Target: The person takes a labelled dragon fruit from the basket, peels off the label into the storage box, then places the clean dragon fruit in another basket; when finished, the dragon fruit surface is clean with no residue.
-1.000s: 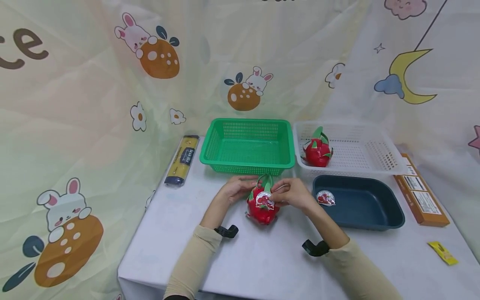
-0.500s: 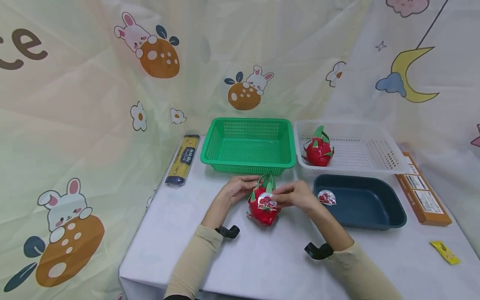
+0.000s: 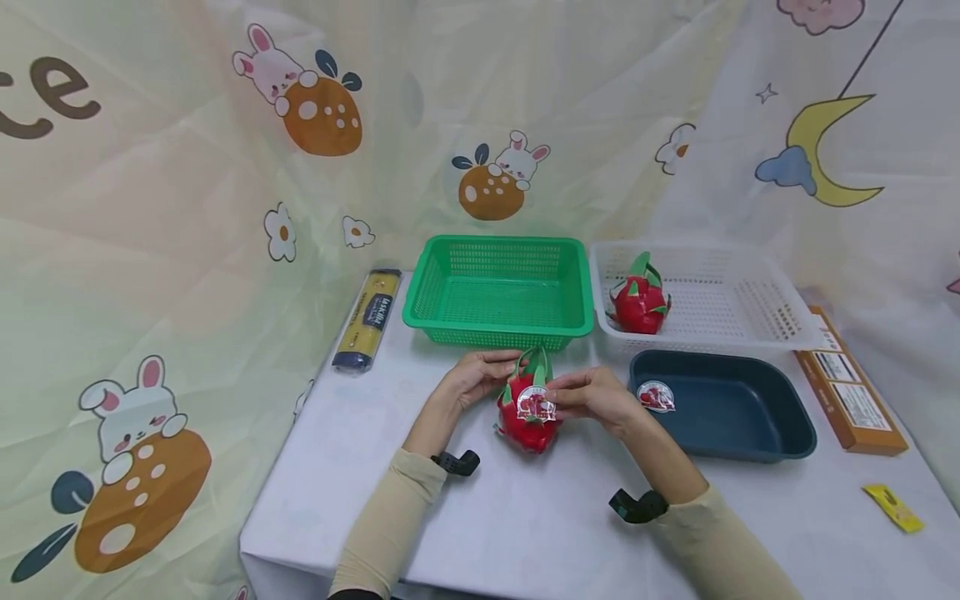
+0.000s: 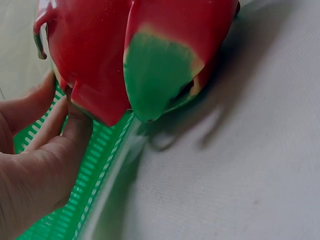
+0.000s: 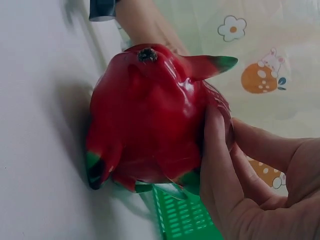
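A red toy-like dragon fruit with green leaf tips rests on the white cloth in front of the green basket. My left hand holds it at its upper left, near the long green leaves; in the left wrist view, thumb and fingers meet at its side. On the fruit's front is a round, white-rimmed sticker with a red fruit picture. My right hand pinches this sticker by its right edge. The right wrist view shows the sticker edge-on between thumb and finger, against the fruit.
A green basket stands behind the hands. Right of it, a white basket holds another dragon fruit. A dark blue tray contains a similar sticker. Around lie a pasta pack, a brown box and a yellow sachet.
My right fingers have drawn slightly to the right along the sticker, now at its edge, uncovering more of its picture. My left hand and the dragon fruit have stayed nearly in place.
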`<state>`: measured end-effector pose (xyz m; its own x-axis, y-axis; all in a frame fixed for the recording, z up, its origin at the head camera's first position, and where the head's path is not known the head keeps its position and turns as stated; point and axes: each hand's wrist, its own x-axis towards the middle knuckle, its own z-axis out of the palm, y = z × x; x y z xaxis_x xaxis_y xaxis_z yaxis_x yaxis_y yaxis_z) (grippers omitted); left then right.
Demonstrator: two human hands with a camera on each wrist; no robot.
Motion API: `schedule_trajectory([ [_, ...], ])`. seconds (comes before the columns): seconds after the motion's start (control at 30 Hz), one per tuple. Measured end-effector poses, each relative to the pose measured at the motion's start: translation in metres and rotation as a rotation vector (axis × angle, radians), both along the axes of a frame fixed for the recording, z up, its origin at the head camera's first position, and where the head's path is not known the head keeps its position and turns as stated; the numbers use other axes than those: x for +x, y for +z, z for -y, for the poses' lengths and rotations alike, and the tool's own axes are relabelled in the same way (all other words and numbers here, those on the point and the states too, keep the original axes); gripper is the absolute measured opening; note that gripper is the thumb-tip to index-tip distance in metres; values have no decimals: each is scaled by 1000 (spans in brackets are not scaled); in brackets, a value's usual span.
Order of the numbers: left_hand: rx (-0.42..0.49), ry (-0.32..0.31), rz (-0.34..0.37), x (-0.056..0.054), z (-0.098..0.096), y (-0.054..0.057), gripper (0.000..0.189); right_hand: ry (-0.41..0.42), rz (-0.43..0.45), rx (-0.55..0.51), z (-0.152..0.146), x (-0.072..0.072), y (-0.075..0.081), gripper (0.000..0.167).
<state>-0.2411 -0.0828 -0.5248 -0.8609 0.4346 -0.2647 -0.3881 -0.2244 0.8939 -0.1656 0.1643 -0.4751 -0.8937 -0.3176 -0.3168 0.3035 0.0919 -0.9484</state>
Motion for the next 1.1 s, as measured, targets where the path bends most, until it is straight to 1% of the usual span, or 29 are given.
schedule_trajectory([
  [0.1,-4,-6,-6,0,-1,-1,41,7,6,-11,-1,0,-2,33],
  [0.37,17,14,-2,0,-2,-1,41,-12,27,-56,0,1,-2,32],
  [0.6,10,31,0,1,-2,-3,40,11,32,-120,-3,0,-5,32],
  [0.7,21,31,3,0,-2,-4,40,19,58,-152,-5,-1,-5,32],
  [0.77,35,32,12,-1,-2,-4,41,7,83,-184,-9,-2,-5,31],
  [0.87,47,27,20,-1,-2,-4,42,-42,93,-203,-17,-4,-4,28],
  [0.9,53,27,27,-1,-2,-4,42,-58,89,-204,-20,-4,-4,26],
  [0.97,49,28,34,0,-2,-4,42,-75,54,-184,-25,-3,-1,24],
  [1.1,55,30,29,1,-2,-6,44,-78,4,-144,-35,0,9,23],
])
